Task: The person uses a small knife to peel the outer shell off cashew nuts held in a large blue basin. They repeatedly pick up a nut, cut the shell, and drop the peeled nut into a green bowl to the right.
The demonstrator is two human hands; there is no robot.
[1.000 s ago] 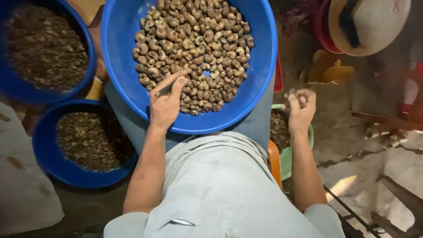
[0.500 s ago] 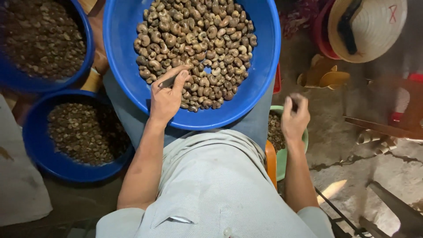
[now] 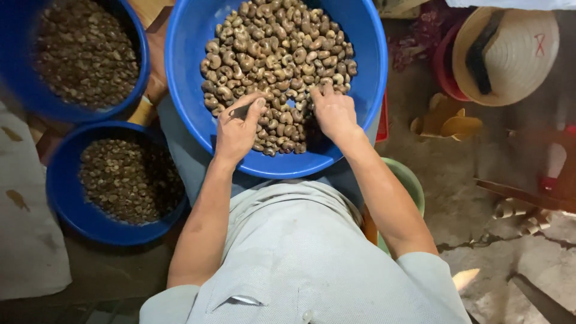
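Both hands work in the blue basin (image 3: 366, 90) on the lap: left hand (image 3: 237, 129) pinching a small dark tool, right hand (image 3: 333, 111) spread on the nuts (image 3: 270, 54), judged light, hard, best pinched singly.

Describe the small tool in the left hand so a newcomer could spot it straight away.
Start at the big blue basin of curved brown nuts on the person's lap. At its near left edge the left hand rests on the pile. The tool is the short dark piece pinched under the thumb, flat and straight where the nuts around it are rounded.
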